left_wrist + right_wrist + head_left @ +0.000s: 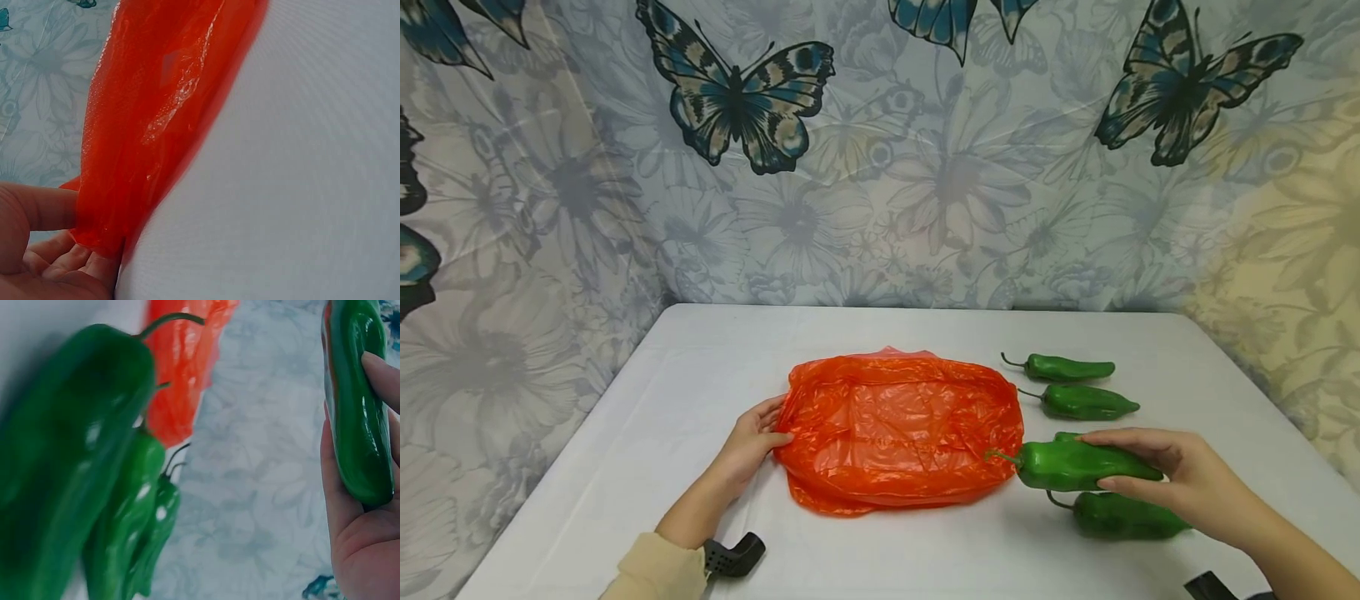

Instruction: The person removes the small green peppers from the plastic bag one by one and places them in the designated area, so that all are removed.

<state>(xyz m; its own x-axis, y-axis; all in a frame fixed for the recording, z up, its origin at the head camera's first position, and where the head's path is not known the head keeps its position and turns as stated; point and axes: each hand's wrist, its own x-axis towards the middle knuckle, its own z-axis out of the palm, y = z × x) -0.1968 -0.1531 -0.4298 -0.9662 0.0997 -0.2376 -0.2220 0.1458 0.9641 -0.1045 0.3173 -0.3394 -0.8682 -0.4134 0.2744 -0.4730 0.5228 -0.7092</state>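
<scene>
A crinkled orange-red plastic bag [902, 433] lies spread on the white table. My left hand [754, 435] pinches its left edge, thumb over the plastic and fingers beneath, as the left wrist view shows up close. My right hand [1172, 467] grips a long green pepper [1052, 465] between thumb and fingers, raised above the table. Its stem end points left and overlaps the bag's right edge in the head view. Below it rests another green pepper [1127, 517], and one more is mostly hidden behind the held one.
Two green peppers [1071, 367] [1090, 402] lie farther back, right of the bag, stems to the left. Black wrist gear [735, 556] shows at the left forearm. A butterfly-patterned wall covering [955, 183] rises behind the white table [625, 467].
</scene>
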